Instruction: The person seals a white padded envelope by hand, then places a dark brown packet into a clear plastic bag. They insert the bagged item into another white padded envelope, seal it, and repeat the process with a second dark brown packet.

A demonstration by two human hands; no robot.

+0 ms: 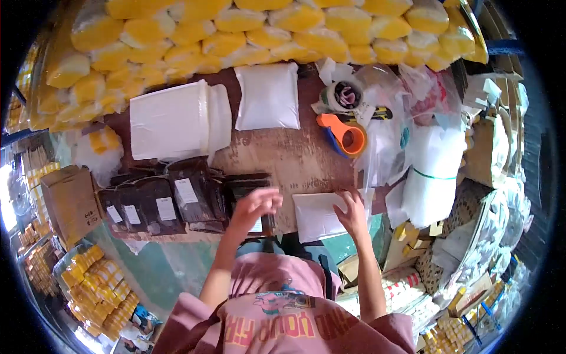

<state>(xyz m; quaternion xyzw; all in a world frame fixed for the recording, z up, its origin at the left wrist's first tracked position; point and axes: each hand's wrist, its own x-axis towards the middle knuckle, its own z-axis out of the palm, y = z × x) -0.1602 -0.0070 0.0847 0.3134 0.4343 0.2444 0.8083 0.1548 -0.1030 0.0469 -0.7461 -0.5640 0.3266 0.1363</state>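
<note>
Near the front edge of the table, a white padded mailer (315,213) lies flat. My right hand (352,212) is over its right part, thumb and fingers spread apart. To the left, my left hand (257,206) is held above a dark packet (244,187) with a white label, its fingers stretched toward the mailer and nothing in them. More dark packets with white labels (167,208) stand in a row left of that hand. Farther back, a puffed white mailer (268,96) rests on the table, beside a stack of flat white mailers (171,121).
An orange tape dispenser (354,140) sits at the back right, near a tape roll (346,95) and a yellow-black cutter (377,113). Rolled white wrap (433,171) lines the right side. Yellow bundles (265,35) are piled behind; a cardboard box (71,203) stands left.
</note>
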